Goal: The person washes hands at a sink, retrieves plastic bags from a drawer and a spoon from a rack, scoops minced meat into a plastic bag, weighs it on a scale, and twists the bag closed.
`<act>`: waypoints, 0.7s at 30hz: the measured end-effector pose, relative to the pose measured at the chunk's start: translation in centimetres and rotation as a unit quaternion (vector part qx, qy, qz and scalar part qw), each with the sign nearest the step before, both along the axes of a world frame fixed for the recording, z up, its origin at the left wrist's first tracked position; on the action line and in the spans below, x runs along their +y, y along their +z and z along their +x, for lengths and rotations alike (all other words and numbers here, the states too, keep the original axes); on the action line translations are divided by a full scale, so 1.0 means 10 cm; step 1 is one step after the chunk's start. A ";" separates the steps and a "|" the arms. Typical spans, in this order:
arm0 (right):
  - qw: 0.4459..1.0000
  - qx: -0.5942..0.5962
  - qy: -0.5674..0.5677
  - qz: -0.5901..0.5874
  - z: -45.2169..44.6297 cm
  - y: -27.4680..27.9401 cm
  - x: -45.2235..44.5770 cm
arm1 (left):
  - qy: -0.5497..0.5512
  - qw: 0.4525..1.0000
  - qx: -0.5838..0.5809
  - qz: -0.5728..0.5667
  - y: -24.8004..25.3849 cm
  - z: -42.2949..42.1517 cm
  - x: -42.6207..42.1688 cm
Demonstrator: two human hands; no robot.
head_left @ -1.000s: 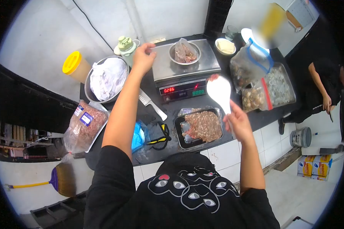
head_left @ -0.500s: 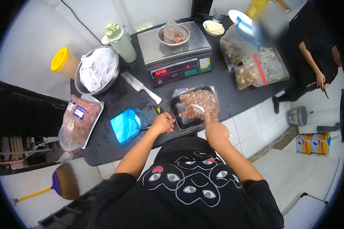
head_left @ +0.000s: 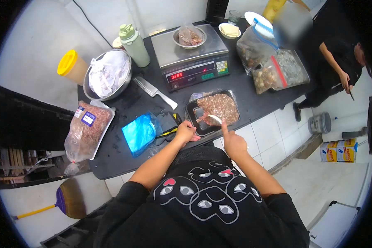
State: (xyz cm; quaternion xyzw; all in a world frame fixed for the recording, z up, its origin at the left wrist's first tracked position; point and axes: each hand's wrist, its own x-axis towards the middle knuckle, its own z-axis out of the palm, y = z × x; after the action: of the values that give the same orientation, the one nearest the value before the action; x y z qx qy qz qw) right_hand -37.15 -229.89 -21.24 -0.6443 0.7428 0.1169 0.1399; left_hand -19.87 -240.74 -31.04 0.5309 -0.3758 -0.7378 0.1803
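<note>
1. We grip the spoon [head_left: 214,119] in the right hand [head_left: 234,142]: fingers closed, index finger extended along it.
2. We see the spoon's white end in the meat [head_left: 222,104], far and slightly left of that hand.
3. We have the left hand [head_left: 186,132] at the near left corner of the tray [head_left: 202,129], fingers bent; we cannot tell whether it grips the rim.
4. We find the meat across the tray's far and right parts, to the right and far of the left hand.
5. We note the scale [head_left: 186,62] beyond the tray.
</note>
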 end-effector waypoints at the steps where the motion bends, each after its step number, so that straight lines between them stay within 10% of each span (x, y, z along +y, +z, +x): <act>1: 1.000 -0.003 0.010 0.005 0.00 -0.03 0.01 | 0.001 1.000 0.003 0.002 -0.01 0.00 0.00; 14: 0.968 -0.243 0.058 -0.012 -0.34 -0.43 -0.53 | -0.001 0.998 0.029 0.057 0.03 0.07 -0.02; 18: 0.791 -0.529 -0.221 0.214 -0.54 -0.19 -0.63 | -0.036 0.998 0.018 0.051 0.06 0.18 -0.03; 21: 0.748 -0.589 -0.229 0.203 -0.66 -0.10 -0.67 | -0.049 0.998 -0.022 0.041 0.15 0.25 -0.03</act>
State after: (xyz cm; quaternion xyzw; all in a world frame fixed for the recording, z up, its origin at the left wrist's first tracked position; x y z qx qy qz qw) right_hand -43.75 -236.54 -22.20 -0.3520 0.5967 -0.1734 0.6999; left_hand -17.38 -240.99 -29.49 0.5350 -0.3746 -0.7487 0.1139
